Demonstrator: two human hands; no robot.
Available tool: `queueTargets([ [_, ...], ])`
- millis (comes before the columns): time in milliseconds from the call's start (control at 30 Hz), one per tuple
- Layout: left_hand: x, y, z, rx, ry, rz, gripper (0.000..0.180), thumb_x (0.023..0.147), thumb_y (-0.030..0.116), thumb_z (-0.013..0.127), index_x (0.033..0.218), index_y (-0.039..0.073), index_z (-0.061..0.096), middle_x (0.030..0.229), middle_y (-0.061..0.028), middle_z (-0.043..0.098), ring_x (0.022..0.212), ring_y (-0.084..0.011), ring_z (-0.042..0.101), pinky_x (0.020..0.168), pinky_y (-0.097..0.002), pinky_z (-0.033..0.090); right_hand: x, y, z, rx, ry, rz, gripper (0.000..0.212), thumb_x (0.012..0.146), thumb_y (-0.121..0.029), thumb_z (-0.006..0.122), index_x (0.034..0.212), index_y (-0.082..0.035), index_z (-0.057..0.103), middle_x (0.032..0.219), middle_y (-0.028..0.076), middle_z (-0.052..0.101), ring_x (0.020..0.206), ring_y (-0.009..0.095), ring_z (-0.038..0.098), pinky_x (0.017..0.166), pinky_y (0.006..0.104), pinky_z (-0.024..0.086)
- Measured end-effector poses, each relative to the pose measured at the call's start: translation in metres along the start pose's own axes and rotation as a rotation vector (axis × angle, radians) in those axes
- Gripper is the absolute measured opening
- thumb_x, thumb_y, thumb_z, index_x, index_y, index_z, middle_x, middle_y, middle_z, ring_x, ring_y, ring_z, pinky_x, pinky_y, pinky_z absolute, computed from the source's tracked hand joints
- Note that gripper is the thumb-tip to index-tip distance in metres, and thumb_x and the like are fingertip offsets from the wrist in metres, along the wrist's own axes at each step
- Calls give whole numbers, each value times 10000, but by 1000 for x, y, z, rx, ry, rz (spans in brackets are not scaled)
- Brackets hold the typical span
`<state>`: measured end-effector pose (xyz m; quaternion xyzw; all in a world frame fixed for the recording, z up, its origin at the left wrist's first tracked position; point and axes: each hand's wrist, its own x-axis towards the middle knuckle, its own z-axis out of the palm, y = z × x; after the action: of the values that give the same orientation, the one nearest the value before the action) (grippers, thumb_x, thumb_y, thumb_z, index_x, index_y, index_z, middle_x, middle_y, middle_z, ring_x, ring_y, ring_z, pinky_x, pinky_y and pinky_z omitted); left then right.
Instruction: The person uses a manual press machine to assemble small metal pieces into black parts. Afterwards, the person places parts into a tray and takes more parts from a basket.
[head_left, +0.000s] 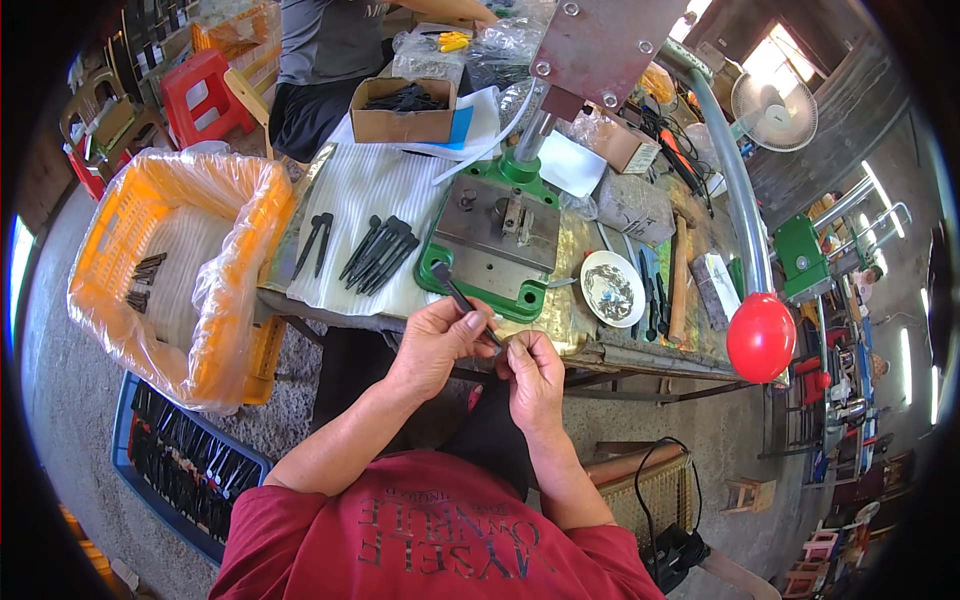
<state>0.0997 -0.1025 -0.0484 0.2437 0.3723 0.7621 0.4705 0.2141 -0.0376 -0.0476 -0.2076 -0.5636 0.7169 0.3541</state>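
Note:
My left hand (437, 345) is closed round a slim black tool (458, 292) with a wider, flat greyish head pointing up and away. My right hand (532, 378) pinches at its lower end, where the fingertips hide any smaller part. Just beyond is a green hand press (432, 247) with a steel plate and a small clamp on its bed. Left of the press, a bundle of similar black tools (378, 255) lies on white foam sheet (350, 190), with a pair of black tools (314, 245) farther left.
The press lever ends in a red ball (761, 338) at the right. A white dish (612, 289), hammer (680, 280) and cardboard box (403, 125) share the bench. Left are a plastic-lined yellow crate (262, 215) and a blue bin (125, 440) of black tools. Another person (330, 50) sits opposite.

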Motion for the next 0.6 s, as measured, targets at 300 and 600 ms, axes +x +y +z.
queueTargets([
  [300, -3, -2, 1, -175, 50, 30, 147, 822, 141, 483, 905, 24, 514, 815, -67, 559, 712, -133, 562, 626, -257, 490, -4, 1, 7, 104, 5, 38, 126, 836, -139, 455, 766, -37, 433, 652, -5, 403, 566, 76, 375, 519, 200, 331],
  [600, -4, -3, 0, -168, 29, 33, 151, 815, 138, 494, 916, 28, 517, 828, -69, 562, 726, -136, 556, 628, -259, 486, -6, 4, 5, 96, -21, 25, 138, 843, -150, 451, 768, -36, 428, 648, -2, 414, 571, 73, 391, 514, 189, 327],
])
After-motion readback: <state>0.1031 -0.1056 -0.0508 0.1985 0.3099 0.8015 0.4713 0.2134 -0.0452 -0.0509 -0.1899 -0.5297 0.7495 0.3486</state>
